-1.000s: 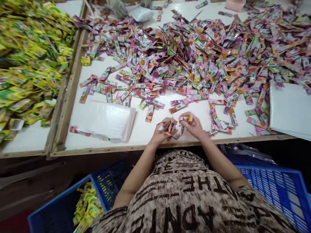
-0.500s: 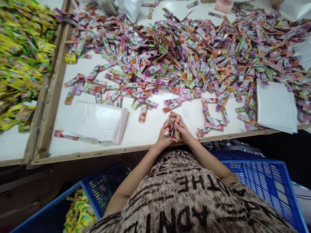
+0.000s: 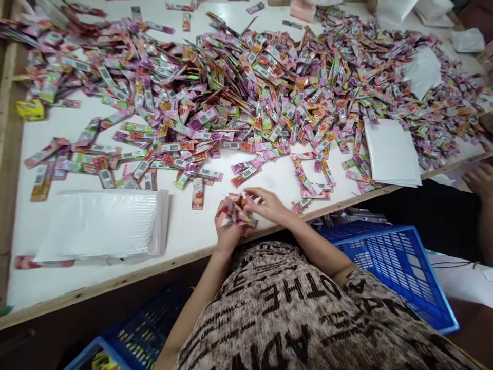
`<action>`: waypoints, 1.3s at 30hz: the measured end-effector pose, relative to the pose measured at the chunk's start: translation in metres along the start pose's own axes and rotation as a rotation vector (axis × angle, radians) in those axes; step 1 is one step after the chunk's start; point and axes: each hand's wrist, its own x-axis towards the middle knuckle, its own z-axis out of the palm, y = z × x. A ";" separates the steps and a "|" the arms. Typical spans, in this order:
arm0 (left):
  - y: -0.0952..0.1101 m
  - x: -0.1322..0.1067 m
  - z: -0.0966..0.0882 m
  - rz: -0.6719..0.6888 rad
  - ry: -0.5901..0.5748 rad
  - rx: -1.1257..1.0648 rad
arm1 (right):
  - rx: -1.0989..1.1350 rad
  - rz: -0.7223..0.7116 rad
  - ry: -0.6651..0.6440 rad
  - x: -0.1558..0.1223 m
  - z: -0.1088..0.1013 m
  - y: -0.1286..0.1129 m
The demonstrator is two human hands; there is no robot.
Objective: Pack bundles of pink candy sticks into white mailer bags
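A bunch of small printed stick packets (image 3: 239, 211), in pink, red and green, is gathered over the table's front edge. My left hand (image 3: 227, 234) is wrapped round the bunch from the left and below. From the right, my right hand (image 3: 271, 206) pinches at the upper side of the same bunch with thumb and fingers. Which packet its fingertips hold is hard to make out. Just beyond my hands, a single red-and-white stick packet (image 3: 197, 193) lies flat. A large pile of similar packets (image 3: 231, 87) spreads across the table behind.
White padded mailers (image 3: 103, 223) lie at the left, and a stack of white envelopes (image 3: 391, 151) at the right. A yellow packet (image 3: 30, 110) sits by the left rim. Below the wooden edge (image 3: 173, 261) stands a blue crate (image 3: 389, 267). Another person's hand (image 3: 479, 180) shows far right.
The view has turned right, so the table things appear further left. My right hand has drawn slightly apart from the left and its fingers have shifted on the bunch.
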 end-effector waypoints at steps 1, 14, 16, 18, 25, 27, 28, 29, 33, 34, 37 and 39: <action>0.004 0.003 -0.005 -0.084 0.017 -0.055 | -0.092 0.019 0.120 -0.002 -0.021 0.003; 0.016 0.013 -0.042 -0.350 0.037 -0.312 | -0.481 0.369 0.710 0.002 -0.187 0.048; 0.016 0.014 -0.040 -0.343 0.038 -0.308 | -0.605 0.374 0.501 0.008 -0.187 0.043; 0.016 0.014 -0.040 -0.352 0.021 -0.295 | -0.672 0.359 0.259 0.002 -0.179 0.041; 0.014 0.020 -0.043 -0.369 -0.040 -0.246 | -0.354 0.317 0.436 -0.024 -0.177 0.043; 0.014 0.023 -0.043 -0.378 -0.076 -0.234 | -0.397 0.362 0.597 -0.005 -0.190 0.044; 0.014 0.025 -0.042 -0.375 -0.083 -0.234 | -0.489 0.411 0.668 0.007 -0.197 0.045; 0.014 0.026 -0.042 -0.371 -0.087 -0.235 | -0.596 0.472 0.717 0.019 -0.202 0.046; 0.013 0.024 -0.042 -0.356 -0.085 -0.235 | -0.847 0.591 0.592 0.038 -0.207 0.048; 0.013 0.023 -0.042 -0.348 -0.089 -0.236 | -0.867 0.582 0.524 0.034 -0.206 0.048; 0.013 0.023 -0.041 -0.318 -0.109 -0.233 | -0.865 0.577 0.409 0.013 -0.205 0.050; 0.013 0.026 -0.042 -0.321 -0.124 -0.222 | -0.843 0.563 0.449 0.004 -0.206 0.052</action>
